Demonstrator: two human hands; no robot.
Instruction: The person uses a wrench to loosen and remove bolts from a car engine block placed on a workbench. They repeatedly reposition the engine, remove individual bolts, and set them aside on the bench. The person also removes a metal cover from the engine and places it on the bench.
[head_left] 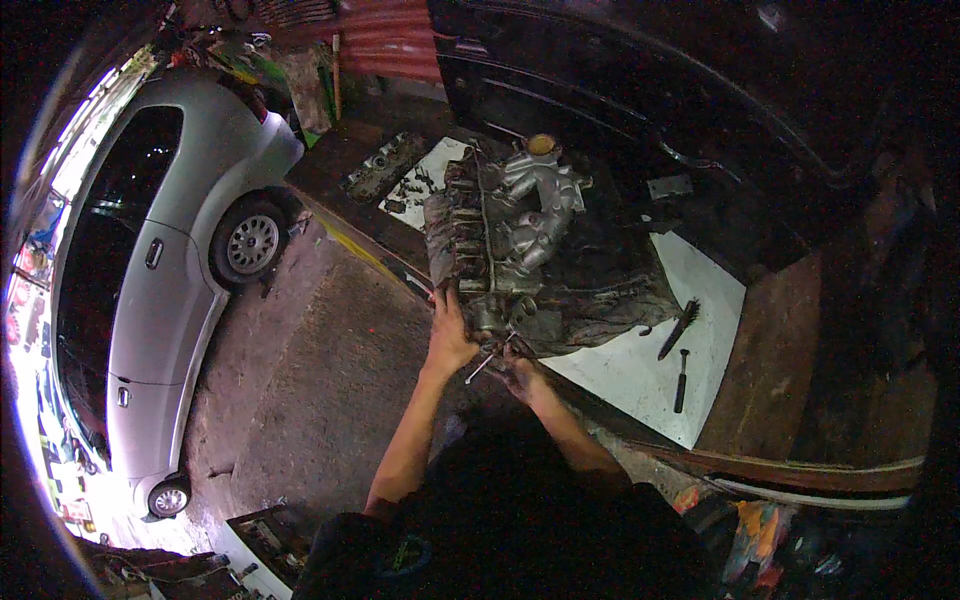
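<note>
A dirty metal cylinder head (468, 225) lies lengthwise on a dark cloth on the workbench. A silver intake manifold (555, 205) with curved runners is joined along its right side. My left hand (450, 335) grips the near left end of the cylinder head, its fingers reaching up along the side. Just to the right, my right hand (518, 374) is closed around a slim shiny wrench (479, 370) at the near end. Its far tip is hidden by the fingers and shadow.
A long metal engine part (384, 167) and a white sheet with several small dark parts (415, 190) lie at the far left. A wire brush (680, 328) and a dark-handled tool (681, 385) rest on a white board (715, 310). A silver car (165, 260) stands left.
</note>
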